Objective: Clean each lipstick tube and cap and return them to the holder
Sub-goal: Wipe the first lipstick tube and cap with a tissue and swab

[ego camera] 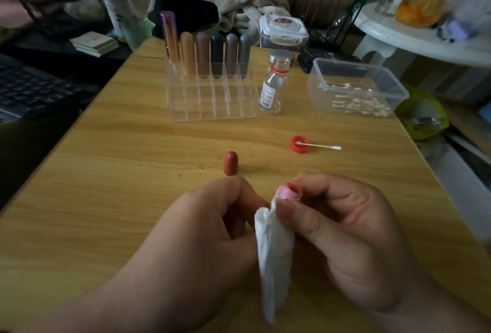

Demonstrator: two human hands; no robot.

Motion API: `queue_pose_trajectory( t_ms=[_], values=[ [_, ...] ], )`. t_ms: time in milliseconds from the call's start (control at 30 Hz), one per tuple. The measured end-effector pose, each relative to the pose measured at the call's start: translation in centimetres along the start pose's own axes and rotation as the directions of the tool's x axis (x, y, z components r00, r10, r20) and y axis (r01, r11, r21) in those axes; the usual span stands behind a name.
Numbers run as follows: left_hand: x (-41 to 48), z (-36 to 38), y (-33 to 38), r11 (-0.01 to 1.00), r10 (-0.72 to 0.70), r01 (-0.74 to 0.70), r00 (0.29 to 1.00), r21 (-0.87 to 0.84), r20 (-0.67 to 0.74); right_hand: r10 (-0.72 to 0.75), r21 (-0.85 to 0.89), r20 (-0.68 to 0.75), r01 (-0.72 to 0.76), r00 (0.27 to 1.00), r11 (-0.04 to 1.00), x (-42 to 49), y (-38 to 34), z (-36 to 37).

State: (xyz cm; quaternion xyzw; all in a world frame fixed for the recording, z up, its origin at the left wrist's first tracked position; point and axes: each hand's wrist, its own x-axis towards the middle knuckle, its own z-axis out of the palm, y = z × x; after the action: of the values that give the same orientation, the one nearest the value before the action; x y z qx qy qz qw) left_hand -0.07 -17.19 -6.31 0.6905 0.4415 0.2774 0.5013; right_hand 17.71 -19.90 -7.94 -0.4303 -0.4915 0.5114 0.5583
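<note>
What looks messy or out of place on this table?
The small bottle stands open beside the holder. A red lid, probably its own, lies upturned farther forward with a cotton swab resting one tip in it. A reddish lipstick cap stands alone on the table, with dark specks nearby. Nothing looks spilled.

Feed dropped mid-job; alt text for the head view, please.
The left hand holds an uncapped lipstick tube while the right hand pinches a white tissue against its top. Its reddish cap stands on the table; six lipsticks sit in the back row of the holder.
</note>
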Motion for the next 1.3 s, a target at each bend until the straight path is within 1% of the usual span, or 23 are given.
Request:
queue_pose_trajectory(
  t_ms=[33, 100, 133, 167, 200, 233, 267, 333, 400, 467, 500, 567, 600, 667, 733, 767, 867, 933, 1000, 1067, 1167, 1233, 1300],
  values=[
    [0.2, 0.2, -0.3, 1.000, 0.016, -0.016, 0.999, 0.005, -0.049, 0.001, -0.007, 0.007, -0.001, 1.000, 1.000, 0.0, -0.1, 0.1],
    [0.5, 0.2, -0.5, 1.000, 0.016, -0.015, 0.998, 0.015, -0.056, 0.016, -0.006, 0.013, -0.016, 1.000, 1.000, -0.1, -0.2, 0.2],
    [0.6, 0.0, -0.5, 1.000, 0.001, -0.001, 1.000, 0.014, 0.005, 0.025, -0.001, 0.015, -0.025, 1.000, 1.000, -0.1, -0.3, 0.2],
    [0.7, -0.4, -0.4, 1.000, -0.007, 0.007, 0.994, -0.005, 0.110, 0.031, 0.006, 0.019, -0.032, 0.999, 0.999, -0.2, -0.4, 0.1],
    [0.9, -0.9, -0.2, 0.999, -0.010, 0.018, 0.974, -0.034, 0.227, 0.038, 0.014, 0.026, -0.039, 0.999, 0.999, -0.1, -0.5, 0.0],
    [1.0, -1.3, 0.0, 0.996, -0.002, 0.028, 0.950, -0.079, 0.311, 0.051, 0.023, 0.034, -0.052, 0.998, 0.998, -0.1, -0.5, -0.1],
    [1.0, -1.7, 0.2, 0.995, -0.011, 0.047, 0.934, -0.093, 0.356, 0.064, 0.026, 0.039, -0.065, 0.997, 0.998, -0.1, -0.5, -0.3],
    [0.9, -1.9, 0.3, 0.999, -0.022, 0.033, 0.950, -0.032, 0.312, 0.073, 0.027, 0.051, -0.074, 0.996, 0.997, 0.0, -0.5, -0.5],
    [0.6, -1.2, 0.4, 0.999, -0.015, 0.009, 0.985, 0.040, 0.171, 0.070, 0.043, 0.058, -0.072, 0.996, 0.996, 0.1, -0.3, -0.6],
    [0.2, -0.4, 0.4, 0.999, -0.023, 0.022, 0.999, 0.039, 0.025, 0.053, 0.037, 0.057, -0.055, 0.997, 0.998, 0.2, -0.2, -0.5],
    [0.0, 0.1, 0.3, 0.999, -0.012, 0.014, 0.999, 0.048, -0.038, 0.045, 0.024, 0.056, -0.047, 0.997, 0.999, 0.3, -0.2, -0.5],
    [-0.2, 0.8, -0.1, 0.992, 0.060, -0.042, 0.987, 0.116, -0.152, 0.040, -0.006, 0.047, -0.040, 0.998, 0.999, 0.4, -0.3, -0.4],
    [-0.3, 0.9, -0.1, 0.986, 0.103, -0.075, 0.976, 0.148, -0.191, 0.036, -0.014, 0.036, -0.035, 0.999, 0.999, 0.5, -0.4, -0.4],
    [-0.4, 1.0, -0.1, 0.982, 0.149, -0.116, 0.962, 0.151, -0.231, 0.022, -0.016, 0.002, -0.022, 1.000, 1.000, 0.6, -0.4, -0.5],
    [-0.5, 0.9, -0.3, 0.982, 0.159, -0.130, 0.958, 0.135, -0.239, 0.037, -0.005, -0.023, -0.037, 0.999, 0.999, 0.5, -0.5, -0.6],
    [-0.5, 0.7, -0.5, 0.977, 0.173, -0.141, 0.961, 0.158, -0.218, 0.048, -0.004, -0.026, -0.048, 0.999, 0.999, 0.5, -0.5, -0.6],
    [-0.4, 0.0, -0.4, 0.935, 0.251, -0.215, 0.963, 0.281, -0.096, 0.059, -0.051, 0.002, -0.059, 0.998, 0.997, 0.3, -0.6, -0.7],
    [-0.3, -0.1, -0.3, 0.932, 0.245, -0.237, 0.969, 0.274, 0.005, 0.062, -0.029, 0.032, -0.061, 0.998, 0.998, 0.3, -0.7, -0.6],
    [-0.2, 0.0, -0.3, 0.930, 0.240, -0.246, 0.969, 0.273, 0.056, 0.038, -0.023, 0.055, -0.037, 0.998, 0.999, 0.3, -0.7, -0.5],
    [-0.3, 0.1, 0.0, 0.943, 0.205, -0.194, 0.979, 0.271, -0.014, 0.017, -0.036, 0.053, -0.015, 0.998, 0.999, 0.4, -0.7, -0.3],
    [-0.5, 0.4, 0.3, 0.983, 0.089, -0.063, 0.985, 0.175, -0.148, -0.006, -0.041, 0.049, 0.008, 0.999, 0.999, 0.4, -0.7, 0.1],
    [-0.5, 0.4, 0.4, 0.990, 0.073, -0.055, 0.987, 0.128, -0.143, -0.012, -0.033, 0.047, 0.013, 0.999, 0.999, 0.3, -0.8, 0.3],
    [-0.3, 0.1, 0.6, 0.995, 0.049, -0.041, 0.994, 0.087, -0.096, 0.019, -0.020, 0.040, -0.019, 0.999, 1.000, 0.2, -0.9, 0.3]
  ],
)
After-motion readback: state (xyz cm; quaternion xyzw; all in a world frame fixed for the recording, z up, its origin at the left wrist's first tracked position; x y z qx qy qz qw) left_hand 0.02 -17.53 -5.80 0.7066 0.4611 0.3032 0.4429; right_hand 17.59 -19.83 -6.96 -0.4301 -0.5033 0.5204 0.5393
